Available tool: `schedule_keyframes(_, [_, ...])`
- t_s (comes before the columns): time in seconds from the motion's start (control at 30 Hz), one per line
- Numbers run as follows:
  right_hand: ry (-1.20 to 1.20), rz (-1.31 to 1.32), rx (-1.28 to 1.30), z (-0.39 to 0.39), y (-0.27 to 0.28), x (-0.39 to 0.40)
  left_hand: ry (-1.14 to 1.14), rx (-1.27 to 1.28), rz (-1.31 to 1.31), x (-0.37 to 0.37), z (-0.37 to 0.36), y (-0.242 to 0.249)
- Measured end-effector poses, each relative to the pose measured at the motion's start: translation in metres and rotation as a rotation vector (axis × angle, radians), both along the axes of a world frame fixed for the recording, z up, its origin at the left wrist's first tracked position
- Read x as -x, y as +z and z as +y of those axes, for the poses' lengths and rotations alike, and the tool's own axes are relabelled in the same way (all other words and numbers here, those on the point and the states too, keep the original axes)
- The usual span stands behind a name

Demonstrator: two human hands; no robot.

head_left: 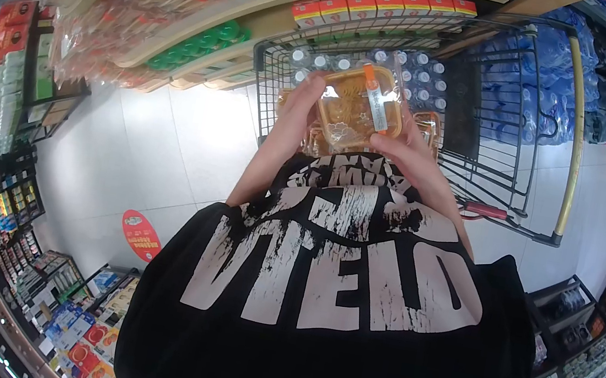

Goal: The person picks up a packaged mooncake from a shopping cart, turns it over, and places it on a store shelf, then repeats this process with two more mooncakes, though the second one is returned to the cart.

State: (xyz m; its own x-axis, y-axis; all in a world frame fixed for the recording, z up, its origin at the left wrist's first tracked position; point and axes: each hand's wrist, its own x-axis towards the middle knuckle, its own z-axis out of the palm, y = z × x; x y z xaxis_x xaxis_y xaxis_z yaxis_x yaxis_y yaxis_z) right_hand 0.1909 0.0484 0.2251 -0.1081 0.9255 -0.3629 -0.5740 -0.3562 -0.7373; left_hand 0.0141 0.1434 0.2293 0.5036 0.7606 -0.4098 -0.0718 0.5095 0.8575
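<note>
Both hands hold a clear plastic container [348, 108] with a yellowish-brown look and an orange-and-white label strip on its right part. My left hand [305, 101] grips its left edge, and my right hand [403, 143] has the lower right edge, thumb at the corner. The container is in front of my chest, over the near part of a wire shopping cart [261, 82]. Inside the cart are several bottles with white caps [424, 77]. More clear packages with brownish contents [429, 122] show partly behind my hands.
Shelves with red-and-yellow boxes [362, 5] and green-topped items [207, 43] run along the far side. Blue-wrapped bottle packs [559, 96] stand beyond the cart's yellow handle [572, 138]. A red oval sign [140, 235] is on the tiled floor at left.
</note>
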Motion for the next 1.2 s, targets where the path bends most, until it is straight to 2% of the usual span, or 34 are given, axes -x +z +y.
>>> schedule_keyframes(0.73, [0.125, -0.054, -0.007, 0.002, -0.001, 0.004, 0.052, -0.035, -0.045, 0.009, -0.011, 0.009])
schedule_keyframes(0.9, [0.153, -0.065, 0.003, 0.003, -0.005, 0.001, 0.038, -0.104, -0.010, 0.011, -0.012, 0.002])
schedule_keyframes(1.2, [0.164, -0.056, 0.043, 0.002, -0.009, -0.002, 0.068, -0.085, 0.013, 0.009, -0.015, 0.000])
